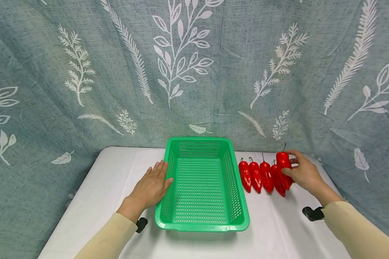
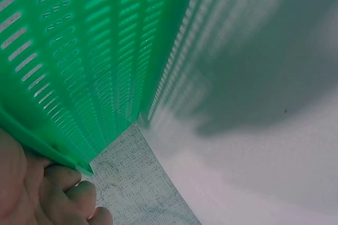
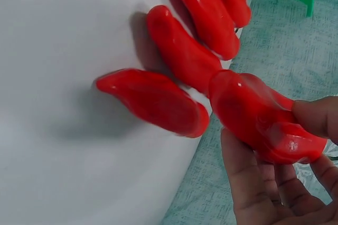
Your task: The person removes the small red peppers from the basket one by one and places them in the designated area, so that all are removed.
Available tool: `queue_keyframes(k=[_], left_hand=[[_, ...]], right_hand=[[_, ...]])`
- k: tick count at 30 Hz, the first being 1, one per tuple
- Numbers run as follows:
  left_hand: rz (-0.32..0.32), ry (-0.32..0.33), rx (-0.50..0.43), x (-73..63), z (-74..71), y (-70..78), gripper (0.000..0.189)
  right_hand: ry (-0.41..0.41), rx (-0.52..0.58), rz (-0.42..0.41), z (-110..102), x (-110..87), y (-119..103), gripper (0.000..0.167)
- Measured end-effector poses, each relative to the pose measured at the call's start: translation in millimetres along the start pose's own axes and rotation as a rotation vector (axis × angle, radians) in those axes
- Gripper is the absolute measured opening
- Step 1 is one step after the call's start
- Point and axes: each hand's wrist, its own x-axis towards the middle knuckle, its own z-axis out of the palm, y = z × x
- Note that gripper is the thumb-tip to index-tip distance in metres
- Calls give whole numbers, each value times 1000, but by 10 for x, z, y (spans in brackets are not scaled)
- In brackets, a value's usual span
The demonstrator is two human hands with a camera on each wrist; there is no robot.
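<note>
My right hand (image 1: 306, 174) grips a red pepper (image 1: 282, 158) with a green stem, thumb on one side and fingers on the other. In the right wrist view this held pepper (image 3: 264, 119) is raised over the table's edge. Just left of it, several similar red peppers (image 1: 255, 176) lie side by side, stems toward the back. A green perforated basket (image 1: 201, 227) stands mid-table with nothing inside. Against its left rim rests my left hand (image 1: 152, 183), palm down with fingers extended. From the left wrist camera, the fingertips (image 2: 82, 196) show at the basket's rim.
A white cloth (image 1: 272, 230) covers the table. Behind it hangs a grey-green curtain (image 1: 227, 93) with white leaf patterns. The row of peppers lies close to the basket's right wall. Black wrist bands (image 1: 312, 213) show near both sleeves.
</note>
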Motion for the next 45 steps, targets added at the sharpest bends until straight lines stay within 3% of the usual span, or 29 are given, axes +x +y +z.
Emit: queue_keyframes(k=[26, 45], left_hand=[[4, -5, -24, 11, 14, -14, 72], [3, -6, -40, 9, 5, -21, 71]], right_hand=[[-21, -91, 123, 6, 115, 504, 76], [-59, -127, 188, 167, 241, 688, 77]])
